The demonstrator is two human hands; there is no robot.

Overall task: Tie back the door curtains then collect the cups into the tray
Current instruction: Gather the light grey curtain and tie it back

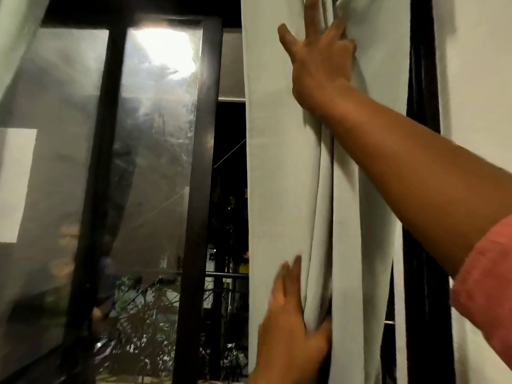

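Dark-framed glass door [155, 162] reflecting a bright ceiling light [163, 48] — night outside, pale wall [482, 79] at right.

No table, shelf or floor shows; the pale curtain [282, 167] hangs right of centre before the dark door frame [198, 189].
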